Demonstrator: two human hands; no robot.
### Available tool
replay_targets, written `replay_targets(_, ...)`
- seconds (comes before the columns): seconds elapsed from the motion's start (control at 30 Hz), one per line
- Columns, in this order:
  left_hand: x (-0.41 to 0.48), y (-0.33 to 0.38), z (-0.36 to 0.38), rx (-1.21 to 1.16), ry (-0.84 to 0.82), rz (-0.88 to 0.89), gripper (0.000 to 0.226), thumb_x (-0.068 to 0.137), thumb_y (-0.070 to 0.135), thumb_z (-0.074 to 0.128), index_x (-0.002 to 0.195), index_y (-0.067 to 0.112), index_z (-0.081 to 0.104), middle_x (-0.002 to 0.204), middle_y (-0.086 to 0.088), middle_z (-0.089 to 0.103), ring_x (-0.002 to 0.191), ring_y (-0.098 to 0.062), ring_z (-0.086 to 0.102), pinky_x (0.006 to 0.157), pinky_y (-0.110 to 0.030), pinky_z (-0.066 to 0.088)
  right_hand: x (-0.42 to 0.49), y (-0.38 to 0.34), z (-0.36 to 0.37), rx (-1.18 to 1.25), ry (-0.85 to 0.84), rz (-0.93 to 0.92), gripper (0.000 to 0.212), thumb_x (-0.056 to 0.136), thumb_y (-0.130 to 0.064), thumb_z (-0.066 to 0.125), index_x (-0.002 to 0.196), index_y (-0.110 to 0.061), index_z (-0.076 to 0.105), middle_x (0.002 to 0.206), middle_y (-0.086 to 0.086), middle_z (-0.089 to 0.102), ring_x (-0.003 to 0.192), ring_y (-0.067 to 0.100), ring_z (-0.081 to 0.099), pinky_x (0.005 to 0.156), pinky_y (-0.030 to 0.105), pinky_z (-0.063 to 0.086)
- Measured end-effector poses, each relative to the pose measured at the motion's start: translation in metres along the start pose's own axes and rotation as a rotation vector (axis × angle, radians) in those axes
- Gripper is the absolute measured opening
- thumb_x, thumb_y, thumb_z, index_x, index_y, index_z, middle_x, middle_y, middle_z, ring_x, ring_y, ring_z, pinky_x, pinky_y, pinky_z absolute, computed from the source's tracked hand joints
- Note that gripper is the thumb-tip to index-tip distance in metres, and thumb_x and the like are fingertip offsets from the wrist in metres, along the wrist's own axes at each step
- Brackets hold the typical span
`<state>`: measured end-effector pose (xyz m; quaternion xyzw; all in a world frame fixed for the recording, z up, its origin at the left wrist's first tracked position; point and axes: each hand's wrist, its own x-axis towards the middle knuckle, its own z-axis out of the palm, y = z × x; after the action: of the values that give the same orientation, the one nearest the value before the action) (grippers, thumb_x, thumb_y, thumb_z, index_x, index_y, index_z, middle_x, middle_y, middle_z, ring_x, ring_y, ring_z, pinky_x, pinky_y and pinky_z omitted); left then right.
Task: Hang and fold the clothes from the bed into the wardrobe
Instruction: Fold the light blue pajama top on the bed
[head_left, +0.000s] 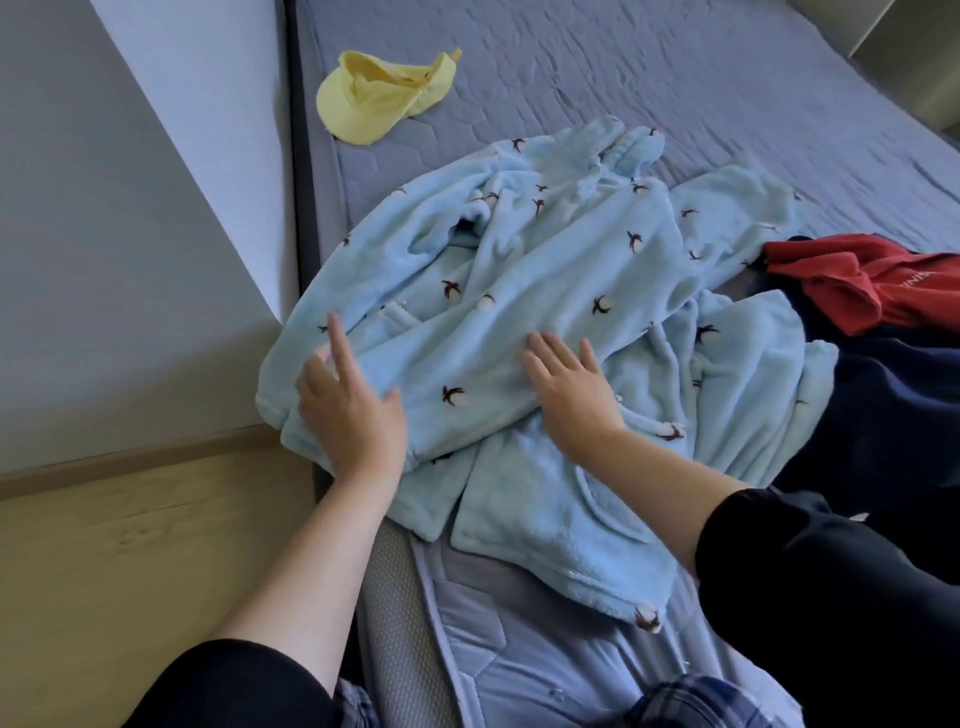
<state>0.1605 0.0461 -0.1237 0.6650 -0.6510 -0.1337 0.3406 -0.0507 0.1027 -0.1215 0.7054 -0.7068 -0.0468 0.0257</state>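
Note:
A light blue fleece robe (545, 270) with small dark bird prints lies crumpled across the near corner of the grey-blue bed (675, 83). My left hand (350, 410) rests flat on its left edge, fingers straight and spread. My right hand (569, 384) presses palm-down on the robe's middle, fingers straight. A yellow cap (374, 96) lies further back near the bed's left edge. A red garment (857, 283) and a dark navy garment (883, 415) lie at the right, beside the robe.
A pale wall (130, 234) and wooden floor (130, 561) run along the bed's left side. The far part of the mattress shows bare quilted fabric. No wardrobe is in view.

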Motion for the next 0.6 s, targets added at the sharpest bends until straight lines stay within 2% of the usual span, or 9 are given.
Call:
replay_targets(0.07, -0.011, 0.017, 0.01, 0.136, -0.137, 0.488, 0.083, 0.08, 0.025, 0.072, 0.149, 0.015, 0.027, 0.147, -0.021, 0.035, 0.137, -0.039, 0.03, 0.107, -0.054, 0.03, 0.006, 0.014, -0.005, -0.053, -0.034, 0.036, 0.068, 0.088, -0.005, 0.053, 0.148, -0.01, 0.021, 0.16, 0.007, 0.007, 0.148, 0.023, 0.004, 0.117, 0.047, -0.002)
replay_targets(0.1, -0.017, 0.022, 0.016, 0.197, -0.313, 0.6, 0.079, 0.086, 0.034, 0.065, 0.151, 0.019, 0.023, 0.154, -0.017, 0.025, 0.143, -0.036, 0.019, 0.111, -0.056, 0.023, 0.009, 0.02, -0.006, -0.086, -0.053, 0.028, 0.069, 0.089, -0.007, 0.053, 0.149, -0.011, 0.019, 0.16, 0.007, 0.007, 0.147, 0.023, 0.004, 0.117, 0.047, -0.002)
replay_targets(0.17, -0.028, 0.023, 0.032, 0.392, -0.683, 0.586, 0.077, 0.093, 0.052, 0.046, 0.153, 0.029, 0.004, 0.161, -0.006, 0.0, 0.147, -0.028, -0.006, 0.116, -0.054, 0.007, 0.015, 0.033, -0.008, -0.164, -0.099, 0.013, 0.068, 0.093, -0.013, 0.048, 0.151, -0.012, 0.013, 0.16, 0.007, 0.007, 0.147, 0.024, 0.007, 0.117, 0.049, -0.001)
replay_targets(0.2, -0.031, 0.019, 0.04, 0.482, -0.774, 0.537, 0.078, 0.093, 0.055, 0.04, 0.152, 0.032, -0.005, 0.16, -0.003, -0.01, 0.146, -0.026, -0.013, 0.116, -0.053, 0.002, 0.018, 0.042, -0.009, -0.193, -0.12, 0.032, 0.067, 0.094, -0.015, 0.046, 0.151, -0.012, 0.011, 0.16, 0.007, 0.007, 0.147, 0.025, 0.007, 0.117, 0.05, 0.0)
replay_targets(0.3, -0.035, 0.015, 0.053, 0.558, -0.782, 0.465, 0.077, 0.095, 0.053, 0.037, 0.15, 0.033, -0.014, 0.159, -0.001, -0.019, 0.146, -0.026, -0.016, 0.116, -0.053, 0.001, 0.028, 0.072, -0.017, -0.093, -0.083, 0.3, 0.068, 0.089, -0.011, 0.05, 0.149, -0.011, 0.018, 0.16, 0.012, -0.001, 0.147, 0.028, -0.001, 0.118, 0.049, 0.001)
replay_targets(0.37, -0.036, 0.014, 0.058, 0.538, -0.715, 0.449, 0.075, 0.096, 0.051, 0.035, 0.15, 0.032, -0.014, 0.159, -0.001, -0.018, 0.146, -0.026, -0.016, 0.115, -0.053, 0.002, 0.032, 0.093, -0.023, 0.155, 0.032, 0.597, 0.074, 0.083, -0.006, 0.05, 0.149, -0.013, 0.016, 0.159, 0.014, -0.006, 0.147, 0.03, -0.002, 0.119, 0.046, 0.004)
replay_targets(0.43, -0.038, 0.012, 0.061, 0.526, -0.676, 0.44, 0.074, 0.096, 0.049, 0.033, 0.15, 0.032, -0.015, 0.159, -0.001, -0.017, 0.146, -0.025, -0.016, 0.115, -0.053, 0.004, 0.033, 0.11, -0.024, 0.404, 0.137, 0.789, 0.082, 0.082, -0.004, 0.051, 0.151, -0.016, 0.009, 0.159, 0.012, -0.002, 0.145, 0.031, 0.009, 0.117, 0.044, 0.017)
replay_targets(0.53, -0.039, 0.011, 0.065, 0.51, -0.686, 0.433, 0.074, 0.097, 0.046, 0.032, 0.149, 0.031, -0.017, 0.159, 0.0, -0.017, 0.146, -0.024, -0.016, 0.115, -0.053, 0.005, 0.036, 0.126, -0.015, 0.734, 0.151, 0.958, 0.08, 0.083, -0.015, 0.054, 0.15, -0.021, 0.012, 0.15, 0.011, 0.029, 0.133, 0.032, 0.034, 0.106, 0.043, 0.036)
replay_targets(0.6, -0.038, 0.012, 0.067, 0.507, -0.701, 0.424, 0.072, 0.097, 0.043, 0.031, 0.149, 0.031, -0.017, 0.159, 0.001, -0.017, 0.146, -0.023, -0.015, 0.115, -0.053, 0.005, 0.041, 0.127, -0.013, 1.048, 0.171, 1.088, 0.049, 0.077, -0.026, 0.053, 0.124, -0.024, 0.042, 0.114, 0.004, 0.052, 0.109, 0.027, 0.048, 0.094, 0.034, 0.041)
